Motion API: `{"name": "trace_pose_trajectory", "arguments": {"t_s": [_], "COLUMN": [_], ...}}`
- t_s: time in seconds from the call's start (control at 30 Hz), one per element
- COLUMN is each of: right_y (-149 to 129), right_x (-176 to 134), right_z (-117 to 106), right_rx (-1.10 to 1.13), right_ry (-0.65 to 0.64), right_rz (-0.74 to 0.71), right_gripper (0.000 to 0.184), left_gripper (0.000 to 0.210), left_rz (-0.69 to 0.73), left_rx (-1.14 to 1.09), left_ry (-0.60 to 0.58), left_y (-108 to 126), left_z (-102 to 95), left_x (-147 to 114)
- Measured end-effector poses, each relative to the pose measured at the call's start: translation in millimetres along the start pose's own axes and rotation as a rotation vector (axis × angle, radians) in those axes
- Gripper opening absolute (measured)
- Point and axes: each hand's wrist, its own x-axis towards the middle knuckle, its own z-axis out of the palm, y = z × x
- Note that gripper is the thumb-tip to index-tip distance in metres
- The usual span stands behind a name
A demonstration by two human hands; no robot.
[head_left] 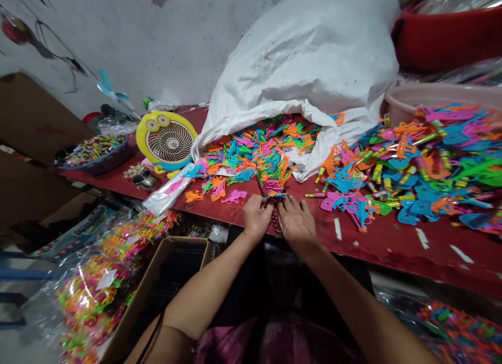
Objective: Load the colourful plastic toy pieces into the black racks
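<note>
At the table's front edge, my left hand (257, 216) has its fingers curled in, with the thumb side against a dark strip of ring-like shapes (276, 221). What those fingers hold, if anything, is hidden. My right hand (296, 220) lies on the other side of the strip, palm down with fingers stretched forward. Just beyond the fingertips is a neat stack of small plastic toy pieces (273, 177) in pink, green and orange. Behind it, a heap of similar gun-shaped toy pieces (243, 147) spills from a large white sack (314, 55).
A yellow fan (167, 139), metal cup (146, 181), clear plastic bags (167, 191) and a basin of small parts (112, 162) stand left. Mixed toys (423, 170) cover the red table's right side before a pink tub (463, 94). An open cardboard box (133, 306) is below left.
</note>
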Motion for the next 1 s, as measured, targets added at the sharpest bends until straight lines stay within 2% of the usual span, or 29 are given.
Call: {"name": "trace_pose_trajectory", "arguments": {"t_s": [0.07, 0.17, 0.23, 0.33, 0.43, 0.5, 0.63, 0.77, 0.83, 0.87, 0.93, 1.0], "right_y": [-1, -1, 0, 6, 13, 15, 19, 31, 37, 39, 40, 39], "right_x": [0, -1, -2, -4, -5, -6, -10, -17, -20, -20, -21, -20], "right_z": [-1, -1, -1, 0, 5, 9, 9, -5, -11, -14, -15, -14], "right_rx": [0.004, 0.013, 0.035, 0.118, 0.256, 0.383, 0.506, 0.397, 0.330, 0.305, 0.293, 0.317], "right_ry": [-0.013, -0.002, 0.020, 0.055, 0.105, 0.173, 0.345, 0.360, 0.362, 0.361, 0.357, 0.374], "right_rz": [-0.003, -0.001, 0.008, 0.016, 0.006, 0.032, 0.109, 0.151, 0.182, 0.190, 0.198, 0.209], "right_gripper": [0.045, 0.045, 0.044, 0.042, 0.041, 0.038, 0.036, 0.033, 0.034, 0.036, 0.039, 0.044], "left_gripper": [0.023, 0.024, 0.021, 0.016, 0.025, 0.029, 0.023, 0.033, 0.034, 0.032, 0.038, 0.069], "left_rz": [0.000, -0.157, -0.214, -0.140, -0.104, -0.109, -0.053, 0.088, 0.163, 0.161, 0.068, -0.060], "left_rx": [0.004, -0.090, -0.110, 0.066, 0.274, 0.324, 0.261, 0.129, 0.062, 0.030, -0.018, -0.043], "left_ry": [0.001, 0.041, 0.029, -0.021, -0.015, -0.027, -0.101, -0.238, -0.341, -0.355, -0.279, -0.174], "left_y": [-1, -2, -2, 1, 9, 16, 34, 49, 51, 50, 46, 40], "left_z": [0.4, 2.1, 1.5, -2.9, -4.9, -1.8, 7.8, 4.4, 0.1, -1.3, -1.3, 2.0], "left_x": [-1, -3, -6, -11, -17, -22, -40, -60, -62, -61, -53, -39]}}
